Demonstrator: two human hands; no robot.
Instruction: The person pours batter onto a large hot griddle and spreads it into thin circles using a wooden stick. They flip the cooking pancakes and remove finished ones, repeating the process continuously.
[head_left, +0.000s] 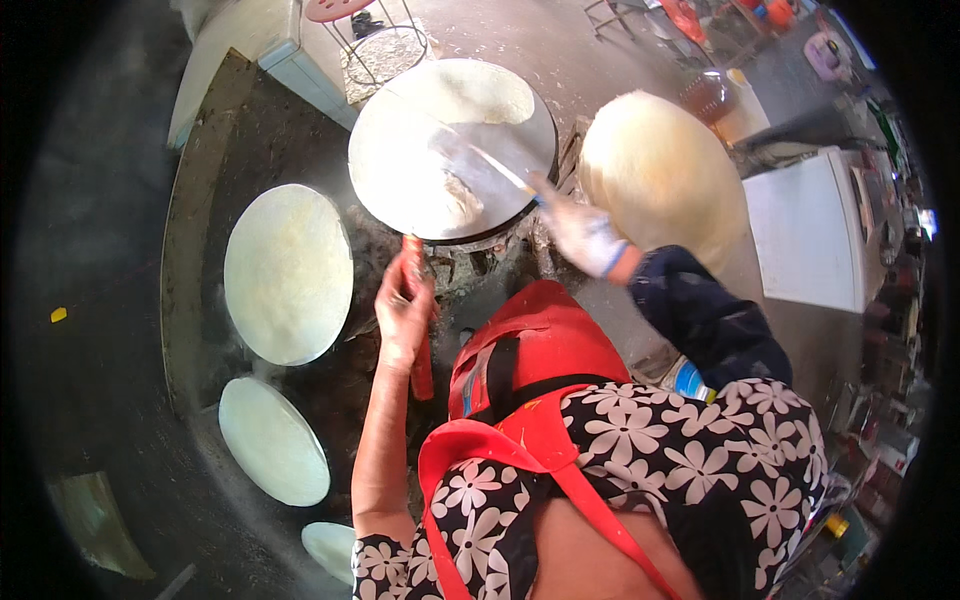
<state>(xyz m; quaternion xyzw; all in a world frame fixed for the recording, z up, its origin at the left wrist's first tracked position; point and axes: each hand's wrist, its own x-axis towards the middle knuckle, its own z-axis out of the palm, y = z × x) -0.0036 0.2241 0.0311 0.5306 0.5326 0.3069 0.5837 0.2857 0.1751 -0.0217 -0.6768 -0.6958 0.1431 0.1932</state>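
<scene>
A large round griddle (521, 146) lies in front of me, partly covered by a white layer of batter (465, 82). A thicker wet patch (461, 201) shows near its front. My right hand (577, 229), in a white glove and blurred, grips a thin spreading tool (499, 171) with a blue part near the fingers. The tool reaches over the griddle; glare and blur obscure its far end. Just below the griddle's front rim, my left hand (405, 304) is closed around a red handle (422, 367) pointing towards the rim. Whatever the handle belongs to cannot be made out.
To the right stands a stack of thin round flatbreads (660, 172), with a white box-like cabinet (806, 229) beyond it. Several pale round discs, such as this one (289, 274), line the left side amid steam. A red-topped stool (334, 9) stands behind the griddle.
</scene>
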